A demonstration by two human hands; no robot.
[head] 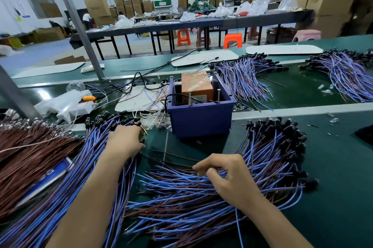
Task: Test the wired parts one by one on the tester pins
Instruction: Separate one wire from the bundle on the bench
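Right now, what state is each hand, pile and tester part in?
Left hand, fingers curled at black ends of left wire pile, grip hidden.
Right hand, pinching wires of right wire pile.
Blue box, open-topped, orange tester inside.
Tester pins, upright, bare.

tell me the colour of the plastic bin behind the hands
Dark blue, leaning purple; the head view shows the bin clearly.

Wires [201,193] blue, brown; bin [199,121] purple-blue; box [196,86] orange; belt [333,167] green.
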